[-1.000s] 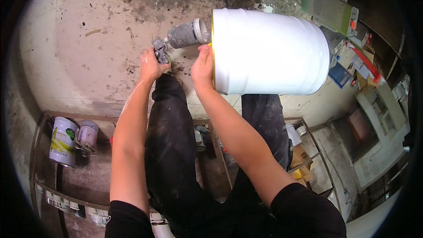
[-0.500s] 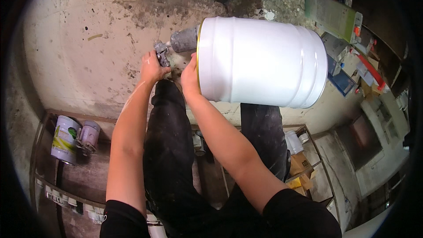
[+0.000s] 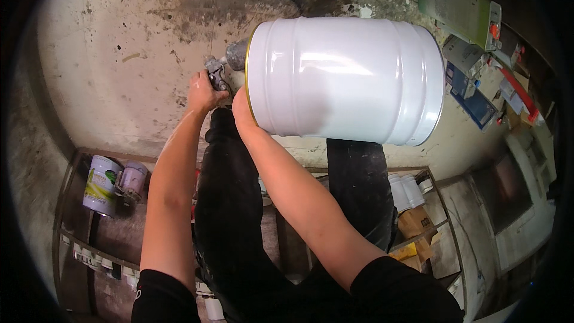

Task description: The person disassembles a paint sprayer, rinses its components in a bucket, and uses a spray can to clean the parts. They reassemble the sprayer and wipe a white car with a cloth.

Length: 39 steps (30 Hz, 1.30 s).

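My left hand [image 3: 204, 93] is closed around a metal spray gun [image 3: 215, 74], just above my left knee. Its dusty grey cup [image 3: 237, 55] points toward a large white metal drum [image 3: 347, 78] and is partly hidden behind the drum's rim. The drum lies on its side, gold-edged end to the left, over my right knee. My right hand [image 3: 241, 111] holds the drum at the lower part of that gold-edged end. Its fingers are out of sight behind the rim; only the back of the hand and the wrist show.
A stained concrete floor [image 3: 149, 30] spreads ahead. Rectangular tins [image 3: 457, 12] and a red-edged item [image 3: 519, 96] crowd the right. Beside my legs, a low rack holds a printed paint can [image 3: 101, 186], a pinkish pot [image 3: 132, 180], white tubs [image 3: 406, 191] and cardboard boxes [image 3: 417, 221].
The drum has shifted slightly left, covering more of the spray gun's cup. My right hand has moved left with it, and its fingers have gone behind the rim. The view has shifted a little.
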Available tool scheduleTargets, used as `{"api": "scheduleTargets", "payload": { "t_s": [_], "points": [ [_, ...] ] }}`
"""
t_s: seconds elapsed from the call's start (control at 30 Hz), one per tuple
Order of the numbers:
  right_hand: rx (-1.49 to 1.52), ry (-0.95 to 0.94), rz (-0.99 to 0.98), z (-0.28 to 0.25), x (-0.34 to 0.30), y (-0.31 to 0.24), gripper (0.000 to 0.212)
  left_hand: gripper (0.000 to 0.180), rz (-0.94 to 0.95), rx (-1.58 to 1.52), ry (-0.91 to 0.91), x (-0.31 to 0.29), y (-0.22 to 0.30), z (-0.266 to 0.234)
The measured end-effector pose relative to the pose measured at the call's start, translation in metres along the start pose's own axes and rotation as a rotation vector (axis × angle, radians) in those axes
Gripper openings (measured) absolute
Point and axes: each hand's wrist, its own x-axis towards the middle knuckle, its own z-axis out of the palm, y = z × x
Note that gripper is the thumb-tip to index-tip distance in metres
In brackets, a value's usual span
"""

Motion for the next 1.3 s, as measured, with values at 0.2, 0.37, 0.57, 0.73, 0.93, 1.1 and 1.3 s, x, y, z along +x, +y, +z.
{"api": "scheduleTargets", "payload": {
  "t_s": [0.2,0.37,0.57,0.73,0.93,1.1,1.3],
  "points": [
    [0.069,0.165,-0.083,-0.023,0.001,0.018,0.035,0.079,-0.014,0.049,0.016,-0.020,0.027,-0.022],
    [1.065,0.063,0.027,-0.131,0.000,0.019,0.034,0.089,0.017,0.062,0.063,-0.056,0.040,-0.062],
    [1.567,0.049,0.436,-0.294,0.028,0.033,0.036,0.088,0.141,-0.172,0.184,-0.097,0.095,-0.088],
    [1.697,0.236,0.719,-0.397,0.086,0.117,0.031,0.081,0.189,-0.469,-0.031,-0.113,0.195,-0.103],
    [1.674,0.209,0.782,-0.442,0.157,0.272,0.027,0.085,0.350,-0.766,-0.304,-0.145,0.324,-0.133],
    [1.739,0.486,0.956,-0.408,0.202,0.324,0.025,0.085,0.412,-0.630,-0.383,-0.158,0.377,-0.195],
    [1.984,0.331,0.896,-0.371,0.215,0.384,0.021,0.086,0.370,-0.536,-0.386,-0.199,0.420,-0.297]
  ]
}}
